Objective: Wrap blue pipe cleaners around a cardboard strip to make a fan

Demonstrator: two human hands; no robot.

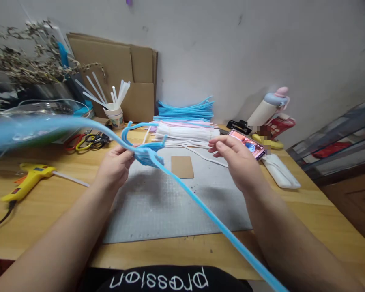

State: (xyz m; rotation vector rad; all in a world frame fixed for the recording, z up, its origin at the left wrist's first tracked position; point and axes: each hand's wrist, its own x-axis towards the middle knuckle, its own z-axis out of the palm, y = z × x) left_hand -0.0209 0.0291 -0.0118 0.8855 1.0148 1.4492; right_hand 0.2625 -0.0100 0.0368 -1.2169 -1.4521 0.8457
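Note:
My left hand (117,164) is closed, pinching a blue pipe-cleaner piece (149,157) above the grey cutting mat (158,219). The piece has a worked, flat-looking body and curled ends. Two long blue pipe-cleaner strands run from it: one sweeps left, blurred near the camera, and the other slants down to the lower right. My right hand (232,158) is over the mat's right side with slightly bent fingers apart and nothing visible in them. A lit phone (252,147) lies just beyond it. A small cardboard rectangle (182,167) rests on the mat.
Blue pipe cleaners (185,109) and a white bundle (185,132) lie at the back. On the left are a yellow glue gun (30,180), scissors (93,142) and a cup of glue sticks (114,117). A bottle (263,111) and white pouch (281,172) stand right.

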